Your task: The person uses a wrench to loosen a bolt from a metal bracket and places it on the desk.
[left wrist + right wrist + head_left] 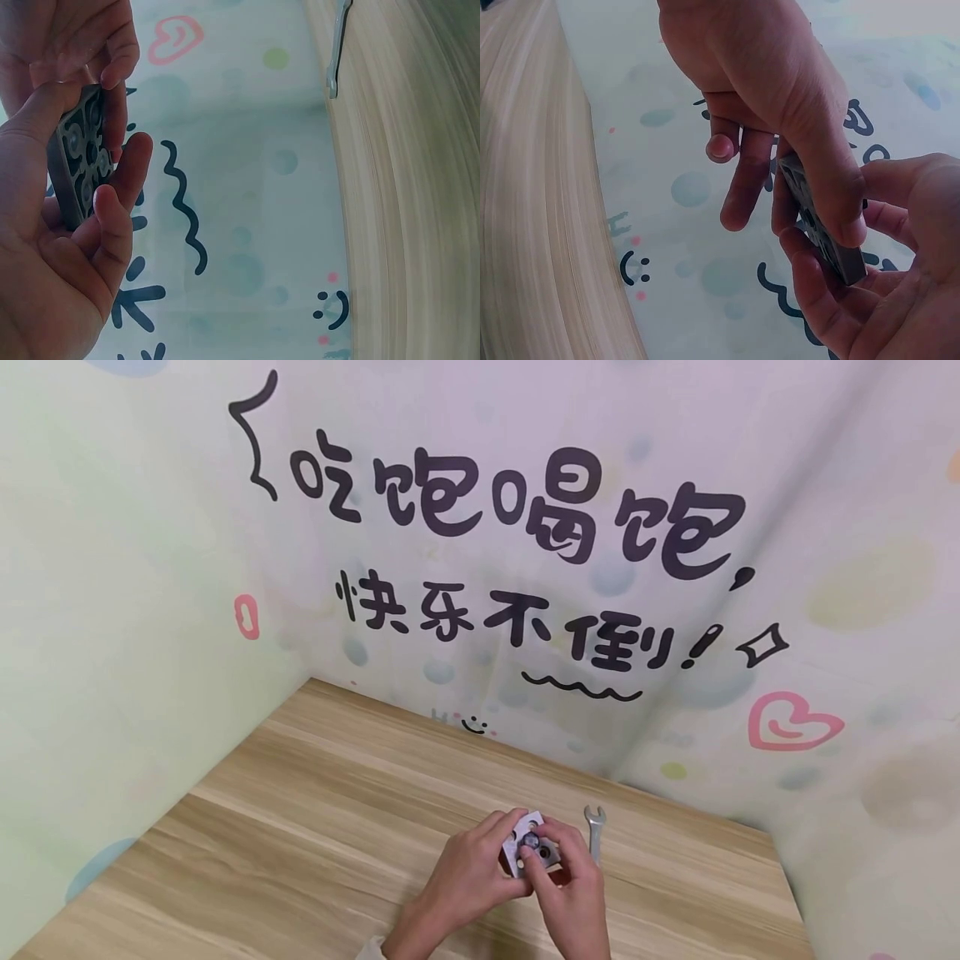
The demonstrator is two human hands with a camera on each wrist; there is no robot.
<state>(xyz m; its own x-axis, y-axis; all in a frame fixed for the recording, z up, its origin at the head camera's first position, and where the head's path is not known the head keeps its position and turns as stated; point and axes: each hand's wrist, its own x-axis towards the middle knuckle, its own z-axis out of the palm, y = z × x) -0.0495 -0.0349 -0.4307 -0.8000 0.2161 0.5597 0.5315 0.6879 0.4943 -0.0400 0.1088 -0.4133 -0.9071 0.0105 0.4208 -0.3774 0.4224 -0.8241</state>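
Note:
Both hands hold a small grey metal block (534, 853) with several round holes a little above the wooden table (315, 827). My left hand (501, 850) grips its left side, thumb on the front face and fingers behind. My right hand (557, 852) pinches its right side from above. In the left wrist view the block (79, 161) lies in the left hand (112, 187), with the right hand's fingers (120, 67) on its top edge. In the right wrist view the right hand (795, 202) pinches the block (821, 232) edge-on over the left hand (885, 292).
A small open-ended wrench (595, 832) lies on the table just right of the hands, and the wrench (337, 52) also shows in the left wrist view. Printed backdrop walls (525, 568) close the table at the back, left and right.

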